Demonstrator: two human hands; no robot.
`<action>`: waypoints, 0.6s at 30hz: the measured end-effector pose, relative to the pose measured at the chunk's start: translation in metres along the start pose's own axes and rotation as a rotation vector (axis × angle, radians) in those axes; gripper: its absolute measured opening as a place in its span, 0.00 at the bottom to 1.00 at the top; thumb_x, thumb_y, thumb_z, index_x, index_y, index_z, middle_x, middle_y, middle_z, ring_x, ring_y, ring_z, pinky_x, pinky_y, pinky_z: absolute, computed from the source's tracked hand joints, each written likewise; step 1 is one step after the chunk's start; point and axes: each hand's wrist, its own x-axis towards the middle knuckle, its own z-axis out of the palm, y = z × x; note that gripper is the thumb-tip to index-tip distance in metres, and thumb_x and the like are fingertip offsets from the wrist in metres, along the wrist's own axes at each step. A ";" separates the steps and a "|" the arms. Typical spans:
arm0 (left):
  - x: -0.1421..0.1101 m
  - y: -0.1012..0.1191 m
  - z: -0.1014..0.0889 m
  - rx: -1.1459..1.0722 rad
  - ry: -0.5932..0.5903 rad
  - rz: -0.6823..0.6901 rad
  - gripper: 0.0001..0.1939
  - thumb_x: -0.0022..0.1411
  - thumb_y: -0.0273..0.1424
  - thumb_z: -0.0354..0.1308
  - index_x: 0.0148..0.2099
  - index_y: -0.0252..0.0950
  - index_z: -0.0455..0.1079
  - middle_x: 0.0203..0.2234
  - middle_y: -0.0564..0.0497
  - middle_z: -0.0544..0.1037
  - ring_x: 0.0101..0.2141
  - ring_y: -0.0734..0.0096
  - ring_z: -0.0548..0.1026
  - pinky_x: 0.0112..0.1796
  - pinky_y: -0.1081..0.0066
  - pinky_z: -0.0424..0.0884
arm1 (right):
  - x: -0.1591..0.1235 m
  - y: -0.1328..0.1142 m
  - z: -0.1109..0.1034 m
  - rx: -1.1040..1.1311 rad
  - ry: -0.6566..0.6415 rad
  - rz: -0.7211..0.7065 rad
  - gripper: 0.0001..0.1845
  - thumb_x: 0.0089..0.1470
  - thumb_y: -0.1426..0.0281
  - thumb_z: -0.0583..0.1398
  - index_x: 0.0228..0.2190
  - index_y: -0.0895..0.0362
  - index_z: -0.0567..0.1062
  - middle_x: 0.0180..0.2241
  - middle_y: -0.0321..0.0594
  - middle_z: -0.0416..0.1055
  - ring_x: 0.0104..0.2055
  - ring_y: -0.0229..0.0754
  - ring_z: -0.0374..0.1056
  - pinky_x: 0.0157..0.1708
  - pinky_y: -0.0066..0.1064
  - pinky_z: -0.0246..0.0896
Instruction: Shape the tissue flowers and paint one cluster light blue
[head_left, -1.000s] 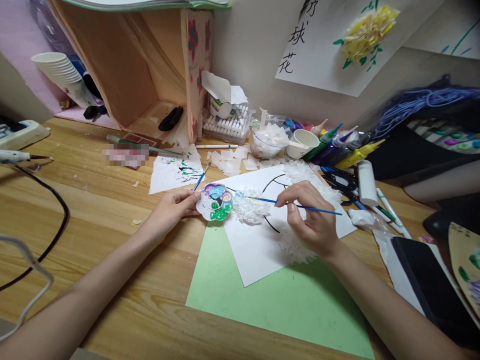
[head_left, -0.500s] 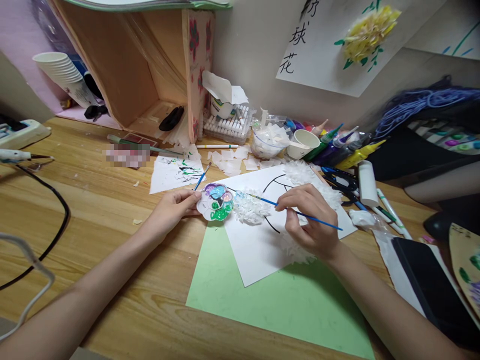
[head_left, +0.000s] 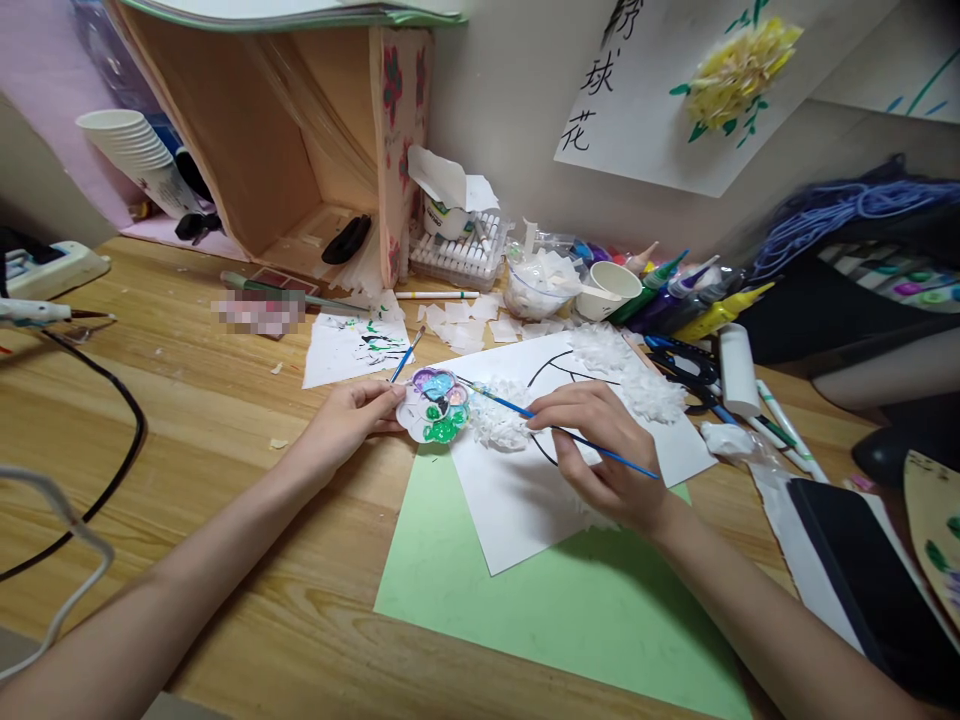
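From my station I am running the right hand [head_left: 602, 450] clamped on the blue paintbrush [head_left: 504, 402], its tip just beside the palette [head_left: 434, 406], which the left hand [head_left: 357, 411] is pinching. Between both hands, a white flower [head_left: 499, 428] is lying; beyond the right hand, a cup [head_left: 613, 282] is standing.
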 end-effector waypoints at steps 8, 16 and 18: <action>-0.001 0.000 0.000 0.048 -0.016 0.007 0.16 0.50 0.42 0.61 0.33 0.34 0.73 0.29 0.51 0.78 0.33 0.71 0.76 0.38 0.73 0.72 | 0.001 0.003 0.007 0.076 -0.103 0.020 0.15 0.50 0.81 0.54 0.39 0.55 0.69 0.35 0.41 0.72 0.39 0.41 0.67 0.38 0.37 0.62; -0.001 0.001 0.000 0.047 0.004 0.009 0.17 0.48 0.43 0.62 0.33 0.33 0.74 0.29 0.49 0.79 0.33 0.69 0.76 0.40 0.70 0.72 | 0.001 0.001 0.002 0.084 -0.003 0.073 0.13 0.49 0.81 0.54 0.36 0.56 0.71 0.33 0.40 0.72 0.38 0.41 0.67 0.38 0.36 0.61; -0.001 0.000 0.000 0.039 0.002 0.010 0.17 0.47 0.43 0.62 0.33 0.34 0.74 0.29 0.49 0.79 0.32 0.70 0.76 0.40 0.70 0.72 | 0.001 0.002 -0.002 0.032 0.162 0.102 0.11 0.48 0.80 0.53 0.32 0.56 0.71 0.30 0.39 0.72 0.35 0.42 0.67 0.37 0.37 0.60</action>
